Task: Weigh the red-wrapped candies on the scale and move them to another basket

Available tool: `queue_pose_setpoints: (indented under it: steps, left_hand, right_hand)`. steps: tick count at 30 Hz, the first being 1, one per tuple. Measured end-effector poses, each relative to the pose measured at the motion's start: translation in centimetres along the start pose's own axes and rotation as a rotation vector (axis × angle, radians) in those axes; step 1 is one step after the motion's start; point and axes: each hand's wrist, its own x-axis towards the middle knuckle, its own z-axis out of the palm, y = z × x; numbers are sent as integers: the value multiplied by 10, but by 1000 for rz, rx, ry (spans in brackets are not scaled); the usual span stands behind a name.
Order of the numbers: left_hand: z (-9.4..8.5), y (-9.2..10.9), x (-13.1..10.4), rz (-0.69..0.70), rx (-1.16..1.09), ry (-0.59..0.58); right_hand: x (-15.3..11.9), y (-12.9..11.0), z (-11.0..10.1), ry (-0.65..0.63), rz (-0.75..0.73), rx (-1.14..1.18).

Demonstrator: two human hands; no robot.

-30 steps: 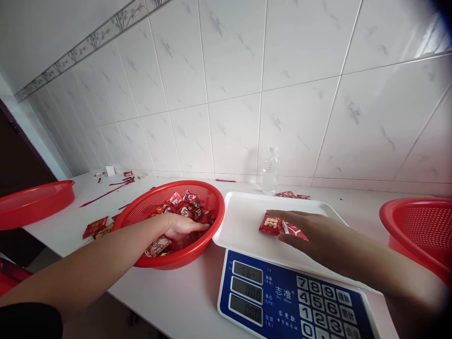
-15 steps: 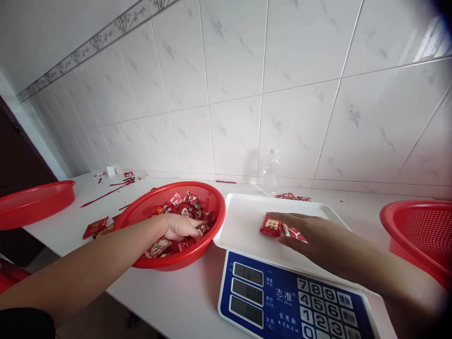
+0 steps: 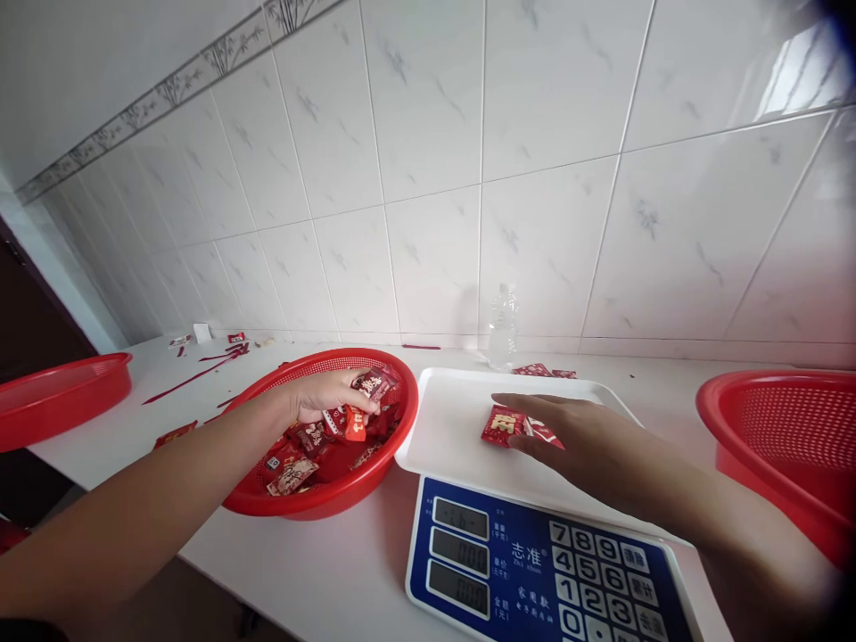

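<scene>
My left hand (image 3: 327,395) is closed on several small wrapped packets (image 3: 374,383) just above the red basket (image 3: 321,513). More red and brown packets (image 3: 292,474) lie inside that basket. Over the white scale tray (image 3: 441,419), my right hand (image 3: 548,423) has its fingers spread around red packets (image 3: 503,425) that rest on the tray; its thumb touches their near side. The blue scale panel (image 3: 528,571) faces me, with three displays and number keys.
A clear bottle (image 3: 503,330) stands behind the tray, near red packets (image 3: 535,369). One red basket (image 3: 728,437) is at the right, another (image 3: 100,392) at the far left. Red ribbon strips (image 3: 201,374) lie along the tiled wall.
My left hand has risen out of the pile in the basket with packets in its grip. My right hand stays at the packets on the tray. The view has shifted slightly.
</scene>
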Motion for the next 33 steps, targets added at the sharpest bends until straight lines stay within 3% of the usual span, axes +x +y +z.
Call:
queue_pose_setpoints:
  steps: [4, 8, 12, 16, 20, 23, 30, 33]
  left_hand:
    - [36, 24, 1, 137, 64, -70]
    - [77, 34, 16, 204, 115, -176]
    - [101, 34, 34, 266, 131, -244]
    - [106, 35, 43, 292, 93, -231]
    - [101, 39, 46, 230, 100, -44]
    - [98, 39, 47, 230, 92, 28]
    - [103, 34, 55, 217, 227, 91]
    - [106, 29, 59, 325, 346, 92]
  right_hand:
    - [3, -16, -3, 121, 11, 163]
    - [3, -28, -5, 154, 16, 374]
    - [5, -27, -6, 189, 69, 264]
    - [8, -10, -9, 240, 153, 114]
    - [7, 11, -19, 272, 232, 130]
    - [3, 22, -28, 265, 259, 135]
    - [1, 19, -28, 64, 239, 99]
    - [3, 17, -22, -7, 237, 54]
